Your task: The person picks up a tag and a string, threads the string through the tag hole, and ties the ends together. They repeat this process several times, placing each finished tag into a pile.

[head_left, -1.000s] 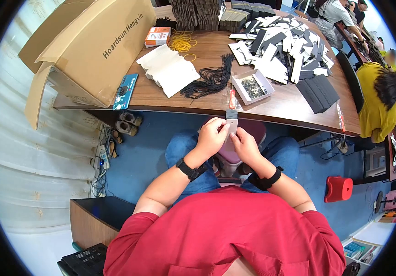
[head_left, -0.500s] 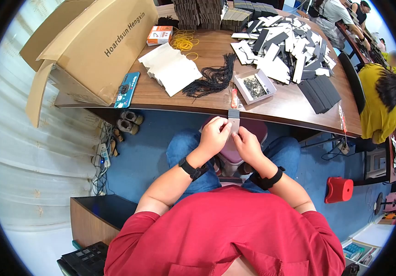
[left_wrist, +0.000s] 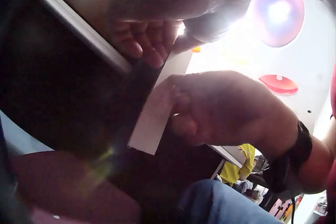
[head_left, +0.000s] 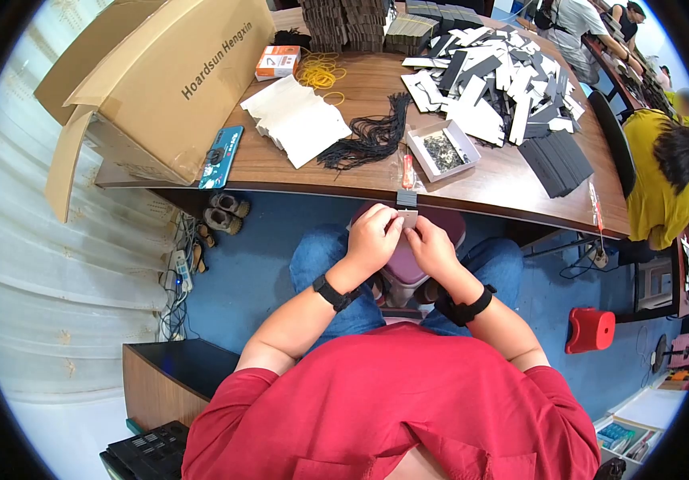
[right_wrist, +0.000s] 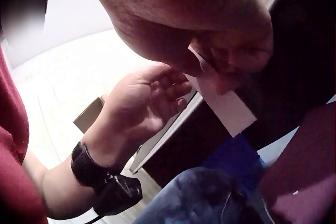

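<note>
A pale flat strip (left_wrist: pixel 155 113) is held between the two hands, just off the table's front edge. The left hand (head_left: pixel 373 238) pinches its upper part with thumb and fingertips; in the left wrist view its other fingers curl loosely. Lower down, the right hand (head_left: pixel 434 248) grips the strip's side, and the right wrist view shows the strip's free end (right_wrist: pixel 233 113) sticking out past that hand. Dark strips (head_left: pixel 407 199) lie at the table edge just beyond the fingertips. The far end of the held strip is hidden by the fingers.
On the table (head_left: pixel 280 180) are a cardboard box (head_left: pixel 176 88), white sheets (head_left: pixel 296 120), black cords (head_left: pixel 368 132), a small tray of little parts (head_left: pixel 472 156), a heap of black and white strips (head_left: pixel 496 80) and a dark stack (head_left: pixel 555 164). A red stool (head_left: pixel 590 329) stands right.
The strip between the hands looks shorter from the head view, as if tilted. The hands have barely moved, and both still hold it.
</note>
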`<state>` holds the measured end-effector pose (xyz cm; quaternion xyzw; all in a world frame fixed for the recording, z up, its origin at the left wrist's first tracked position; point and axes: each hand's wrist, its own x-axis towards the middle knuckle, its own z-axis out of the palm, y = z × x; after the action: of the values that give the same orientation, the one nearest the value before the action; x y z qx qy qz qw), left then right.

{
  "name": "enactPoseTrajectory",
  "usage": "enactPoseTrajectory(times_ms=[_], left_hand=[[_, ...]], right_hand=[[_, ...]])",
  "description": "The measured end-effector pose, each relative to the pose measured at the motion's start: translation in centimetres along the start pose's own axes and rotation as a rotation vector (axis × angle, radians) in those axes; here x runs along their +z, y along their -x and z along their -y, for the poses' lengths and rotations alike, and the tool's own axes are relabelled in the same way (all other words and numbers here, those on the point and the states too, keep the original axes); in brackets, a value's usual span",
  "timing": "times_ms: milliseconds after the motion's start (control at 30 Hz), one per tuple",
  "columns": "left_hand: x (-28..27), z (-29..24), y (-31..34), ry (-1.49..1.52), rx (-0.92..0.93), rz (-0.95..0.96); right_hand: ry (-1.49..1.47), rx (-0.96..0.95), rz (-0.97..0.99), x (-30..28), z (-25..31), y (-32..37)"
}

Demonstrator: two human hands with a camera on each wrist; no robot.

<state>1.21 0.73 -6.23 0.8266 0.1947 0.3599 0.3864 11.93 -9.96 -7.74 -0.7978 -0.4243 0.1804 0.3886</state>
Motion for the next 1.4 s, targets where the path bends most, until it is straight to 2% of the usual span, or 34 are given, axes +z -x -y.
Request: enactPoseTrajectory(times_ms=[133, 233, 333, 633, 800, 833, 933, 967, 1000, 1100, 1200, 1300, 1400], left_hand=[[0.0, 0.5, 0.0, -0.005, 0.05, -0.023], [0.0, 0.7, 0.1, 0.013, 0.052, -0.024], [0.1, 0.8, 0.0, 0.053, 0.038, -0.041], [-0.5, 0.5, -1.0, -0.076, -0.033, 0.01], [-2.3, 0.1, -1.7, -0.192, 0.004, -0.034], [-3.0, 0.4, -2.1, -0.193, 0.013, -0.107], [-6.0, 1.4, -4.0, -0.478, 0.123, -0.296], [-6.7, 1.7, -4.3, -0.576, 0.08, -0.285], [-7.3, 2.0, -4.6, -0.674, 0.039, -0.274], [-7.6, 3.2, -4.8, -0.698, 0.111, -0.2], [-7.6, 2.8, -4.8, -0.713, 0.145, -0.188], [-7.3, 2.4, -4.6, -0.608, 0.132, -0.202], [-7.1, -0.3, -3.4, -0.38, 0.069, -0.119]], right_hand=[[-0.004, 0.022, -0.031, -0.9, 1.8, 0.3], [-0.079, -0.043, -0.123, -1.1, 2.5, 0.5], [-0.156, 0.007, -0.108, -0.7, 1.7, 0.0], [0.016, 0.111, -0.106, -1.4, 2.3, -0.8], [0.223, 0.128, 0.0, -1.6, 1.5, -0.5], [0.249, 0.121, 0.018, -1.6, 1.0, -0.3], [0.274, 0.07, 0.187, -1.5, 0.1, 0.9], [0.277, 0.041, 0.281, -1.5, 0.1, 1.1], [0.249, 0.02, 0.291, -1.6, 0.3, 1.3], [0.171, -0.037, 0.314, -1.9, 1.9, 1.6], [-0.023, -0.113, 0.305, -2.5, 3.8, 1.5], [-0.1, -0.288, 0.242, -3.1, 5.3, 1.1], [-0.167, -0.337, -0.034, -3.6, 8.1, 0.9]])
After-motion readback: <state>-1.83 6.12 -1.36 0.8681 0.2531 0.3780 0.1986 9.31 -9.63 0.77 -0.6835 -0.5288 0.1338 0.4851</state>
